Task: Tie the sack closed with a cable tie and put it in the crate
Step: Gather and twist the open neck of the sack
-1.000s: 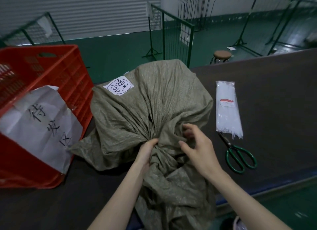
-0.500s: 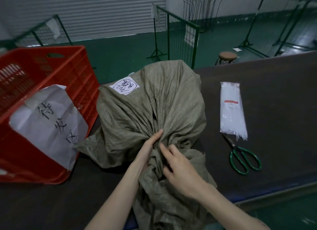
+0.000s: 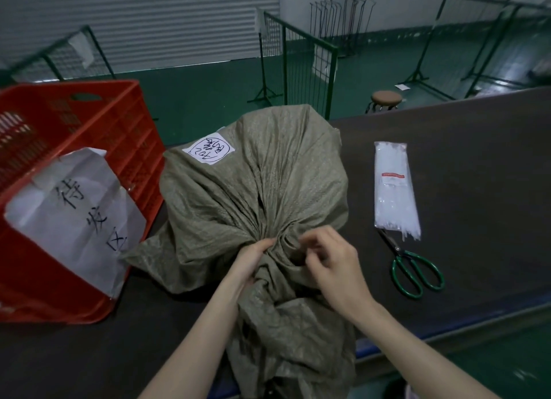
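An olive woven sack (image 3: 238, 196) with a white handwritten label lies on the dark table, its mouth bunched into a neck toward me. My left hand (image 3: 250, 260) grips that gathered neck from the left. My right hand (image 3: 331, 264) pinches the folds of the neck from the right, fingers curled on the fabric. No cable tie shows around the neck. A clear pack of white cable ties (image 3: 393, 187) lies to the right of the sack. The red plastic crate (image 3: 89, 124) stands at the left with a white paper sign on its side.
Green-handled scissors (image 3: 417, 270) lie just below the cable tie pack. The table's front edge (image 3: 447, 330) runs close to my right forearm. Green wire fences, racks and a round stool (image 3: 387, 98) stand on the floor beyond the table.
My right hand has shifted up and right along the neck, pulling more folds together. My left hand has closed tighter on the gathered fabric. The sack's neck looks narrower.
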The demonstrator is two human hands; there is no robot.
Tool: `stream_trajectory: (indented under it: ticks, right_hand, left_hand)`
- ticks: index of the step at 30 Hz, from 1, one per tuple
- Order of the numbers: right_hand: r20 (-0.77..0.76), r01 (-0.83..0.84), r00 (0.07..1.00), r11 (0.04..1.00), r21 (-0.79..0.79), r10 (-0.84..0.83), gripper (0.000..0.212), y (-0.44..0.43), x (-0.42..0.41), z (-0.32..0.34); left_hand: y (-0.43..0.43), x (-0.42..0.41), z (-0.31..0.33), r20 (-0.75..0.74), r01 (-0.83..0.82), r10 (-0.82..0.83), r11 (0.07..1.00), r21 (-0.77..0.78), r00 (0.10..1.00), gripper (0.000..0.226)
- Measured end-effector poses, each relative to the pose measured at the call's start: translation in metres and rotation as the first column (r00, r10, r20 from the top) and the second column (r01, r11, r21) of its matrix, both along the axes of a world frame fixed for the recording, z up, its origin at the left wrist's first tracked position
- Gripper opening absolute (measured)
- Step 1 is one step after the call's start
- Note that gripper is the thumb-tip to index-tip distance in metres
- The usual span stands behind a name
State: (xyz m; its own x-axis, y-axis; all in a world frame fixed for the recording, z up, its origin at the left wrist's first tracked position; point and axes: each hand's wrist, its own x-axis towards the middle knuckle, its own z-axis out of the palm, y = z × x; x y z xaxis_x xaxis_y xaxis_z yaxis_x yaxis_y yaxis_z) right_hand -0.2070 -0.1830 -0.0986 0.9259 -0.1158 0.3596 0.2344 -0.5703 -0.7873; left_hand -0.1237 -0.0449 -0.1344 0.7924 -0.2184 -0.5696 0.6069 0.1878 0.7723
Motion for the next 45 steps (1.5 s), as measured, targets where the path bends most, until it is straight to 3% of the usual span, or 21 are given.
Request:
stream_trajectory:
  ticks: [2,6,8,12,16,19,24,31,33,36,39,41,43,45]
  right_hand:
    - [0.014,0.108,0.994,0.994,-0.004,-0.108,0.017,-0.011,0.007,-0.006]
    - [-0.420,0.093,0.905,0.995,0.038,-0.069,0.012,-0.032,0.020,-0.020]
    - [-0.502,0.034,0.865,0.996,0.078,0.010,0.026,-0.033,0.019,-0.022]
    - [-0.383,-0.101,0.913,0.987,0.124,0.142,0.030,-0.017,0.011,-0.016]
    - [-0.327,-0.201,0.930,0.977,-0.069,0.169,0.027,0.004,0.006,-0.019]
    - [-0.326,-0.235,0.932,0.949,-0.211,0.159,0.012,0.016,0.004,-0.022]
    - [-0.364,-0.290,0.917,0.900,-0.324,0.165,0.012,0.024,0.003,-0.023]
    - [-0.460,-0.341,0.838,0.940,-0.020,0.294,0.021,0.003,0.003,-0.016]
    - [-0.465,-0.229,0.853,0.970,0.077,0.238,0.028,-0.007,0.005,-0.017]
    - [-0.466,0.090,0.884,0.969,0.229,0.028,0.024,-0.021,0.008,-0.031]
    - [-0.545,0.272,0.826,0.948,0.162,-0.144,0.018,-0.034,0.010,-0.050]
    - [-0.674,0.228,0.735,0.963,0.141,-0.075,0.043,-0.036,0.011,-0.060]
    - [-0.733,0.183,0.680,0.959,0.216,0.035,0.061,-0.033,0.013,-0.063]
    - [-0.722,0.134,0.684,0.957,0.259,0.100,0.056,-0.029,0.014,-0.060]
  left_hand:
    - [0.000,-0.001,-0.001,-0.013,0.003,-0.003,1.000,-0.006,1.000,0.016]
    - [-0.002,-0.005,-0.002,-0.025,0.001,-0.001,1.000,-0.005,1.000,0.017]
    - [-0.005,-0.005,-0.002,-0.026,-0.014,0.015,1.000,0.004,1.000,0.024]
    - [-0.006,-0.004,-0.002,-0.030,0.077,-0.080,0.994,-0.083,0.996,0.023]
    - [-0.005,-0.002,0.002,-0.053,0.131,-0.145,0.970,-0.204,0.988,0.035]
    - [-0.002,-0.001,0.003,-0.078,0.155,-0.181,0.953,-0.259,0.980,0.042]
    - [-0.001,0.001,0.002,-0.021,0.230,-0.233,0.968,-0.104,0.972,0.025]
    - [-0.005,0.003,-0.006,-0.025,0.204,-0.203,0.975,0.085,0.979,0.022]
    - [-0.008,0.002,-0.006,0.003,0.165,-0.166,0.979,0.122,0.986,0.027]
    - [-0.010,0.001,-0.011,-0.003,0.105,-0.106,0.985,0.134,0.994,0.021]
    - [-0.010,-0.001,-0.014,-0.014,0.071,-0.070,0.989,0.132,0.997,0.015]
    - [-0.009,-0.002,-0.016,-0.017,0.067,-0.065,0.989,0.132,0.998,0.013]
    - [-0.009,-0.003,-0.017,-0.004,0.065,-0.065,0.986,0.154,0.998,0.012]
    - [-0.009,-0.003,-0.017,0.015,0.057,-0.061,0.981,0.188,0.998,0.013]
